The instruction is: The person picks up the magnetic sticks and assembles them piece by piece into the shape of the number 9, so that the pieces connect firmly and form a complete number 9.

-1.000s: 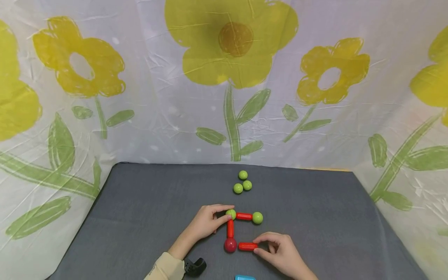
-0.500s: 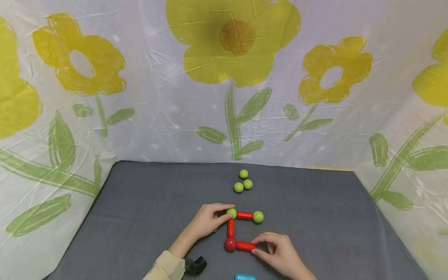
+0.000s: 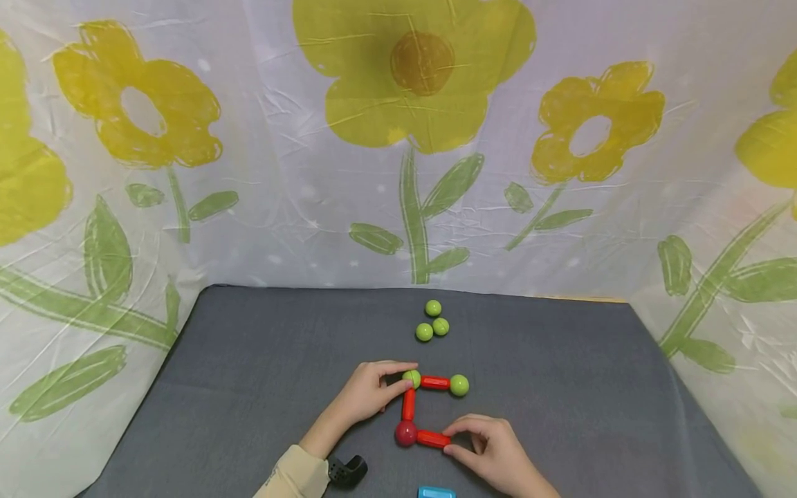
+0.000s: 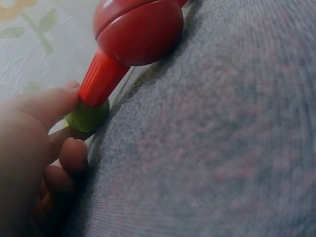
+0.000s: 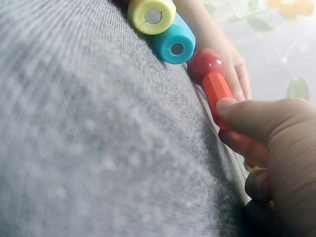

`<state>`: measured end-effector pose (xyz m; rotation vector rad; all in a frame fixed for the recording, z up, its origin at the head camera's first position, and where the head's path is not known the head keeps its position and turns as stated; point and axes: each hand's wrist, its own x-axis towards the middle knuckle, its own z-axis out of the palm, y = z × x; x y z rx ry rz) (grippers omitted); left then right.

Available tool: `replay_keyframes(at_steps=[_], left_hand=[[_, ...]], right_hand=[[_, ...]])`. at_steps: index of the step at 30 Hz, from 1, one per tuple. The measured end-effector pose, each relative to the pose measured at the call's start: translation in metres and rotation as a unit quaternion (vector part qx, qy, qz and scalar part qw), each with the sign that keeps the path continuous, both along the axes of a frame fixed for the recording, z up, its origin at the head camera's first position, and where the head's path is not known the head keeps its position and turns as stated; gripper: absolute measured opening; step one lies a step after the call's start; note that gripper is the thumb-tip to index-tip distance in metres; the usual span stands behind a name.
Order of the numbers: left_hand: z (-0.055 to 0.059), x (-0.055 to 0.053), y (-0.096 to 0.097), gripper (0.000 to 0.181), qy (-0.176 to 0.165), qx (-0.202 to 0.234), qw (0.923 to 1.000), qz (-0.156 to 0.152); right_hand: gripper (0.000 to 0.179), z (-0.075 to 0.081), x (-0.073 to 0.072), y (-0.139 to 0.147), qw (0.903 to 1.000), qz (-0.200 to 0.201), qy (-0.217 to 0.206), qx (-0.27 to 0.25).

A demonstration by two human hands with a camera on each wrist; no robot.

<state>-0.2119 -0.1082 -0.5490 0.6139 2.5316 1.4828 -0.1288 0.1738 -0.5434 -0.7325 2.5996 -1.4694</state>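
Observation:
My left hand (image 3: 367,392) pinches a green ball (image 3: 411,378) between thumb and fingers. From that ball one red rod (image 3: 434,382) runs right to a second green ball (image 3: 459,385), and another red rod (image 3: 408,405) runs down to a larger red ball (image 3: 406,434). My right hand (image 3: 492,449) pinches the free end of a third red rod (image 3: 432,438), whose other end touches the red ball. In the right wrist view, thumb and fingers grip this rod (image 5: 216,91). The left wrist view shows the red ball (image 4: 140,32) close up.
Several loose things lie about: three green balls (image 3: 432,325) at the back of the grey table (image 3: 280,346), and a blue rod (image 3: 436,492) at the front edge. A yellow rod (image 5: 151,16) lies beside the blue one. A flowered cloth (image 3: 280,207) hangs behind.
The right hand has moved left, bringing its red rod from a small gap into contact with the red ball. The red ball has shifted slightly left. The left hand keeps its hold.

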Motion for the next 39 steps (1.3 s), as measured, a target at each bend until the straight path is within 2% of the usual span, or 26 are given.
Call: replay_keyframes(at_steps=[19, 24, 29, 31, 33, 37, 39], left_hand=[[0.001, 0.000, 0.001, 0.034, 0.009, -0.004, 0.9999, 0.003], [0.001, 0.001, 0.000, 0.035, 0.005, -0.002, 1.0000, 0.003], [0.000, 0.002, 0.000, 0.035, 0.002, -0.001, 1.0000, 0.003], [0.000, 0.002, 0.000, 0.035, 0.002, 0.001, 1.0000, 0.002], [-0.001, 0.002, 0.000, 0.035, 0.004, 0.001, 1.0000, 0.002], [-0.001, 0.000, 0.000, 0.035, 0.009, 0.004, 0.9999, 0.001], [-0.001, 0.000, 0.000, 0.035, 0.012, 0.006, 0.9999, -0.001]], right_hand=[[0.017, -0.001, -0.001, 0.001, 0.9998, -0.018, -0.006, 0.010], [0.017, 0.000, 0.000, 0.002, 0.9998, -0.020, -0.008, -0.004], [0.017, 0.009, 0.003, 0.005, 0.9987, -0.022, -0.027, -0.036], [0.017, 0.013, 0.005, 0.008, 0.9975, 0.001, -0.051, -0.048], [0.017, 0.016, 0.005, 0.011, 0.9947, 0.044, -0.077, -0.052], [0.019, 0.015, 0.004, 0.016, 0.9773, 0.146, -0.144, -0.052], [0.019, 0.014, 0.003, 0.016, 0.9680, 0.177, -0.170, -0.053]])
